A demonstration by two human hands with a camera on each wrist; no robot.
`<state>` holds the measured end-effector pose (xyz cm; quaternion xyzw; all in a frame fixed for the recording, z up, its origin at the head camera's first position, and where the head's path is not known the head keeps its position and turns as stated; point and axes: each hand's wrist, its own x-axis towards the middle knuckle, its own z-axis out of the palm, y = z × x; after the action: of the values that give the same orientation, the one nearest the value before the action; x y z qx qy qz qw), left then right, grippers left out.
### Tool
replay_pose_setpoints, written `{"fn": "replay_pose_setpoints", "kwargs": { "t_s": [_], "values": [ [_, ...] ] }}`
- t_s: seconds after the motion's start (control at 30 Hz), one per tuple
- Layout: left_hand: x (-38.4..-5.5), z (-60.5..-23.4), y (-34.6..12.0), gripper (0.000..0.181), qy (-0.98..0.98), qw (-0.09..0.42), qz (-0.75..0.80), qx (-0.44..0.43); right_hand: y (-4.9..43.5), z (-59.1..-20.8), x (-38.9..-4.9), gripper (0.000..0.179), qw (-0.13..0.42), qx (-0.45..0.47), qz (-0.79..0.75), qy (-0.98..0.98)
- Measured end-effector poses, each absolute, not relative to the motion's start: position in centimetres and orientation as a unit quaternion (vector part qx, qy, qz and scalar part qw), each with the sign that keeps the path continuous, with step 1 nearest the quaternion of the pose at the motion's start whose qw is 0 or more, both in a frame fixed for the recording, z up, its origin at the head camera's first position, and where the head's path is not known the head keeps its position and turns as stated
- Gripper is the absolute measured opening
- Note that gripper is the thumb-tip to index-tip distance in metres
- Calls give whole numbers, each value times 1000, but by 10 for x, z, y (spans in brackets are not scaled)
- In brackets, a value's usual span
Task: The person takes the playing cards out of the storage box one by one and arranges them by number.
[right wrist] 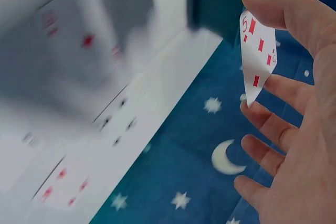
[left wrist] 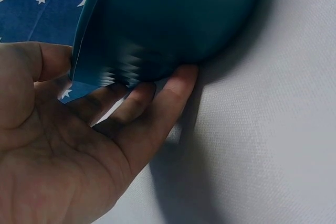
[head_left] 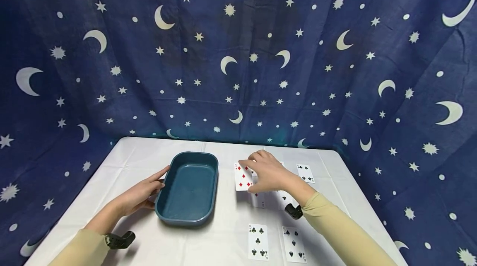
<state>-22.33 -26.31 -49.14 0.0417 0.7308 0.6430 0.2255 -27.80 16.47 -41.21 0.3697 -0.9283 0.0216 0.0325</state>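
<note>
My left hand (head_left: 139, 194) grips the left side of a dark teal rectangular tray (head_left: 190, 191). In the left wrist view its thumb lies at the rim and the fingers reach under the tray's side (left wrist: 173, 19). My right hand (head_left: 269, 173) pinches a five of diamonds playing card (head_left: 243, 177) between thumb and fingers, raised above the table to the right of the tray. In the right wrist view that card (right wrist: 259, 40) is slightly bowed. Under the right hand lie more cards, partly hidden, among them a diamond card (head_left: 258, 201) and a black-suited card (head_left: 285, 200).
Nearer me on the white tablecloth (head_left: 231, 241) lie a five of clubs (head_left: 258, 242) and a five of spades (head_left: 294, 244). A four of clubs (head_left: 305, 173) lies at the back right. Behind the table hangs a blue curtain (head_left: 208, 71) with moons and stars.
</note>
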Motion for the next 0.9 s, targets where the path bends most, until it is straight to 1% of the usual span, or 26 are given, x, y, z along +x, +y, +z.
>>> {"fn": "replay_pose_setpoints", "kwargs": {
  "t_s": [0.3, 0.5, 0.9],
  "values": [
    [-224, -490, -263, 67, 734, 224, 641, 20, 230, -418, -258, 83, 42, 345, 20, -938],
    [-224, -490, -261, 68, 736, 226, 638, 14, 269, -428, -242, 84, 27, 325, 21, -945],
    [-224, -490, -260, 68, 740, 225, 634, 1, 332, -441, -207, 85, 39, 302, 29, -952]
  ]
}}
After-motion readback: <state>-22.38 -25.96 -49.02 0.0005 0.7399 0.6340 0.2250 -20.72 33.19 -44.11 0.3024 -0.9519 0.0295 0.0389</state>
